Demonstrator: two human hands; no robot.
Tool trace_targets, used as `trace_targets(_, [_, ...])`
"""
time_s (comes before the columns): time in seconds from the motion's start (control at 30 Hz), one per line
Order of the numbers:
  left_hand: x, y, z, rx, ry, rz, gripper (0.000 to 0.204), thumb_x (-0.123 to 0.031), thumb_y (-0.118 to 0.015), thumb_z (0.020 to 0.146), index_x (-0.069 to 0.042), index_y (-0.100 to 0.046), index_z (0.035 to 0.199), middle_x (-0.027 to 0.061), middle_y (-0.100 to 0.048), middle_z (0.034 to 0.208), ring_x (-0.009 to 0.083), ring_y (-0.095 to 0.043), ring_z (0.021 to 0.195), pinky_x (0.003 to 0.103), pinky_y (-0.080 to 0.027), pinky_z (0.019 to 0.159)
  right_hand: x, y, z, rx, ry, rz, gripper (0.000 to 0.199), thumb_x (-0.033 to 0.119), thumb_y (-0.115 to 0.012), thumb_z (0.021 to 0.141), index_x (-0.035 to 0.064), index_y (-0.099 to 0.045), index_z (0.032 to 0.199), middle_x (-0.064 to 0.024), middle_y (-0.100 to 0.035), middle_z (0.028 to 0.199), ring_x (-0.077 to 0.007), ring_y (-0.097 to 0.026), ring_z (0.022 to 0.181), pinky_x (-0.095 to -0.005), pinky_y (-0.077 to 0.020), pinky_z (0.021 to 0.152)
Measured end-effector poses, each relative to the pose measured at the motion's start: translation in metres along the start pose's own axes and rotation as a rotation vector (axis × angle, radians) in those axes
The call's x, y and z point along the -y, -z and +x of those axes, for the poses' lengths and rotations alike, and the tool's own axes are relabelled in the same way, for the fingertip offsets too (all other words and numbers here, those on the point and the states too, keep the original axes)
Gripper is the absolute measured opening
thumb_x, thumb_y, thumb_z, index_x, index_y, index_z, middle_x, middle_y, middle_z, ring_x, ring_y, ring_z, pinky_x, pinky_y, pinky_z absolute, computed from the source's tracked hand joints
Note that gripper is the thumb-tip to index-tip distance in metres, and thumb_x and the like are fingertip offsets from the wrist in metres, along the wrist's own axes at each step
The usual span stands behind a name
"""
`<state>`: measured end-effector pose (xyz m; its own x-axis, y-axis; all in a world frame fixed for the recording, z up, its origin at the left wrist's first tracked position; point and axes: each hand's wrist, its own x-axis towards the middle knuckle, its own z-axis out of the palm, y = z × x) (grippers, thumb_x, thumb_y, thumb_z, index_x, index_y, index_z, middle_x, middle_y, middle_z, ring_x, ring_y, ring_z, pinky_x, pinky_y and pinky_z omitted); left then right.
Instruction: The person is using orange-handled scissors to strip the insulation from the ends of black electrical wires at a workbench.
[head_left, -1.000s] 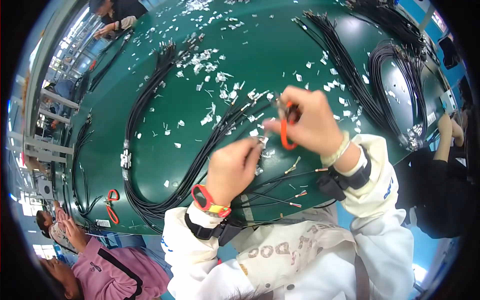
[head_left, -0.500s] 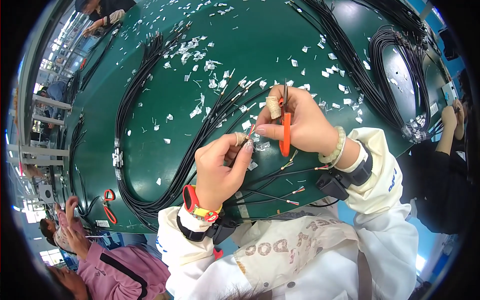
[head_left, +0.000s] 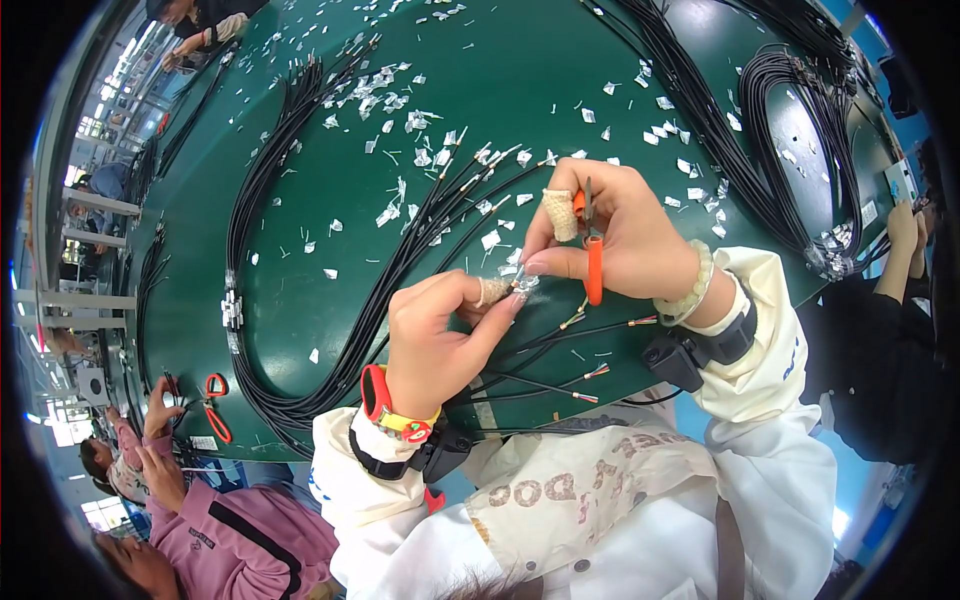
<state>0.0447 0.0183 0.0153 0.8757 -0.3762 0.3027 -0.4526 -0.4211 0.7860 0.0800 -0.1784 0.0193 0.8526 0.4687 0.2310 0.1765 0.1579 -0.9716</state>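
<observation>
My left hand (head_left: 440, 330) is closed in a pinch, thumb against a cloth-wrapped index finger, around the end of a black cable (head_left: 514, 286). Shiny foil shows at that cable end, close to both thumbs. Just right of it, my right hand (head_left: 620, 235) holds small orange-handled scissors (head_left: 595, 272) in its palm, their dark blades pointing up and away. Its thumb and fingertip pinch together at the tip of the cable, and a finger wears a cloth wrap (head_left: 560, 215). What lies between those fingertips is too small to make out.
A long bundle of black cables (head_left: 340, 375) curves across the green table (head_left: 480, 90). Several stripped cable ends (head_left: 590, 373) lie under my hands. Foil scraps (head_left: 390, 100) are scattered about. Red-handled snips (head_left: 213, 410) lie left, beside a person in a pink sleeve (head_left: 250, 540). More coils (head_left: 780, 90) sit right.
Both hands have shifted slightly right. Coloured wires showed at the pinched cable end before; foil shows there now. The scissors have turned a little in my right hand.
</observation>
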Motion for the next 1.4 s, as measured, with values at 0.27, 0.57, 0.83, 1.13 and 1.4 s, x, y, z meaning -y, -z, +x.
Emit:
trace_targets(0.27, [0.003, 0.004, 0.012, 0.266, 0.464, -0.951, 0.012, -0.009, -0.054, 0.086, 0.002, -0.056, 0.089, 0.0076, -0.06, 0.085, 0.0094, -0.058, 0.071, 0.02, -0.044, 0.056, -0.009, -0.006, -0.001, -0.036, 0.371, -0.212, 0.031, -0.002, -0.072, 0.066, 0.0067, -0.043, 0.071, -0.0087, -0.063, 0.072, -0.0133, -0.055, 0.066, -0.0234, -0.0431, 0.057])
trace_targets(0.57, [0.009, 0.004, 0.006, 0.236, 0.445, -0.894, 0.011, -0.01, -0.052, 0.088, 0.001, -0.053, 0.088, 0.0097, -0.06, 0.084, 0.0092, -0.058, 0.07, 0.018, -0.045, 0.057, -0.012, -0.009, 0.0, -0.08, 0.512, -0.251, 0.035, 0.0, -0.074, 0.065, 0.0064, -0.04, 0.067, -0.0036, -0.056, 0.065, -0.013, -0.061, 0.064, -0.0207, -0.0424, 0.052])
trace_targets(0.83, [0.015, -0.004, 0.002, -0.062, 0.377, -0.93, 0.011, -0.011, -0.048, 0.09, -0.001, -0.047, 0.086, 0.0064, -0.057, 0.077, 0.0053, -0.046, 0.059, 0.017, -0.037, 0.052, 0.011, -0.005, -0.006, -0.198, 0.343, -0.292, 0.026, 0.029, -0.054, 0.084, 0.006, -0.045, 0.077, -0.0092, -0.061, 0.064, -0.0153, -0.057, 0.063, -0.0241, -0.0439, 0.056])
trace_targets(1.13, [0.013, -0.009, -0.002, -0.183, 0.342, -0.861, 0.01, -0.012, -0.048, 0.09, -0.002, -0.048, 0.087, 0.005, -0.056, 0.079, 0.0053, -0.043, 0.063, 0.019, -0.037, 0.057, 0.028, -0.026, -0.015, 0.389, -0.668, 0.075, 0.06, 0.048, -0.016, 0.092, 0.0005, -0.052, 0.084, -0.0081, -0.056, 0.051, -0.0135, -0.052, 0.046, -0.0223, -0.0415, 0.051])
trace_targets(1.4, [0.005, -0.008, -0.006, -0.175, 0.289, -0.692, 0.008, -0.009, -0.051, 0.088, -0.001, -0.05, 0.089, 0.0041, -0.057, 0.082, 0.0052, -0.046, 0.068, 0.019, -0.039, 0.061, 0.02, -0.029, -0.009, 0.507, -0.661, -0.046, 0.048, 0.033, -0.021, 0.095, -0.0014, -0.052, 0.083, -0.0069, -0.055, 0.049, -0.0121, -0.05, 0.045, -0.0225, -0.0414, 0.051])
